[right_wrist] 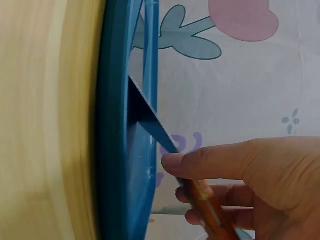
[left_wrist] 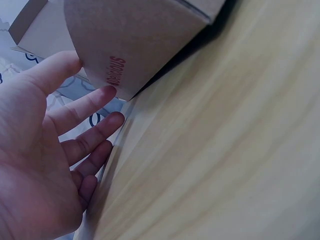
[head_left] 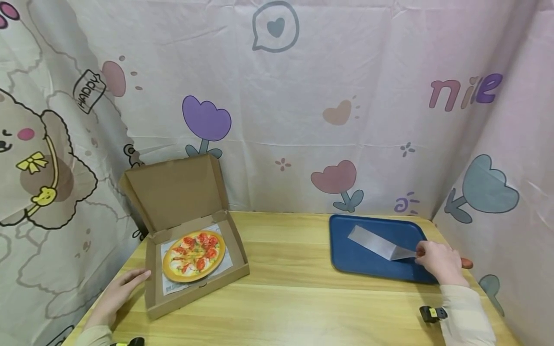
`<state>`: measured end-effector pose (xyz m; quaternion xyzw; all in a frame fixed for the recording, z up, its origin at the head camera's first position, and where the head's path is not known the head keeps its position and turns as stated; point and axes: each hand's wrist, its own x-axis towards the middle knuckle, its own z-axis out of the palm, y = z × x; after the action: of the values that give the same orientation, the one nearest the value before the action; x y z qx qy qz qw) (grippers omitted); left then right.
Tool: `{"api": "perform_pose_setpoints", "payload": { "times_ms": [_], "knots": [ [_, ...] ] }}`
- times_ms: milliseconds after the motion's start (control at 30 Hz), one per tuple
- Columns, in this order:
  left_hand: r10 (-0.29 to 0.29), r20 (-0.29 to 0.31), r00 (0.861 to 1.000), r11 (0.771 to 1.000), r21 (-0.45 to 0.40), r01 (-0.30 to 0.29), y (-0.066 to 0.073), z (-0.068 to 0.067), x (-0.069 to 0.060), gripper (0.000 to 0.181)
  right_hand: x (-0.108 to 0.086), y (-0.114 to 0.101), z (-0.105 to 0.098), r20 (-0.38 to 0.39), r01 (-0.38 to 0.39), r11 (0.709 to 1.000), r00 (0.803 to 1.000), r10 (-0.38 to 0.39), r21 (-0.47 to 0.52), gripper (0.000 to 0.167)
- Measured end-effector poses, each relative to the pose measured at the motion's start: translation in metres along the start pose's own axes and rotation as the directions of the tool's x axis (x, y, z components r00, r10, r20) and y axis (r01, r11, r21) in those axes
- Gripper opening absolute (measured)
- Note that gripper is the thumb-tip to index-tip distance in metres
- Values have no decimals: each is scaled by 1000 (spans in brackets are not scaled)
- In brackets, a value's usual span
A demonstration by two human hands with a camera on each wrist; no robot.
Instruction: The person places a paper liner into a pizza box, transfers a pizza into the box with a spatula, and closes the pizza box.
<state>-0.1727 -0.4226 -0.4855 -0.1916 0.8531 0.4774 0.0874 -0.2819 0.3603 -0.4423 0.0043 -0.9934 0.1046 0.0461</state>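
Note:
An open cardboard box (head_left: 199, 290) on the left holds a pizza (head_left: 194, 256) lying on printed paper (head_left: 169, 284). My left hand (head_left: 116, 296) is beside the box's left side, fingers extended; in the left wrist view the fingertips of that hand (left_wrist: 55, 125) are at the box wall (left_wrist: 130, 45). At the right, my right hand (head_left: 440, 262) grips a metal spatula (head_left: 376, 244) near the front of its handle (head_left: 466, 263). The blade lies over the blue tray (head_left: 359, 266). In the right wrist view, thumb and fingers of my right hand (right_wrist: 235, 175) pinch the orange-brown handle (right_wrist: 212, 215).
Both stand on a wooden table (head_left: 281, 269), box at left and tray at right. The box lid (head_left: 177, 192) stands raised at the back. A patterned curtain (head_left: 277, 96) hangs behind the table and along both sides.

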Motion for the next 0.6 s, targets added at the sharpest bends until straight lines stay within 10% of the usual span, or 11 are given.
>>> {"api": "perform_pose_setpoints", "payload": {
  "times_ms": [600],
  "knots": [
    [-8,3,1000,1000,-2,8,3,0,-1,95,12,-53,12,-196,108,994,975,-104,9,63]
  ]
}}
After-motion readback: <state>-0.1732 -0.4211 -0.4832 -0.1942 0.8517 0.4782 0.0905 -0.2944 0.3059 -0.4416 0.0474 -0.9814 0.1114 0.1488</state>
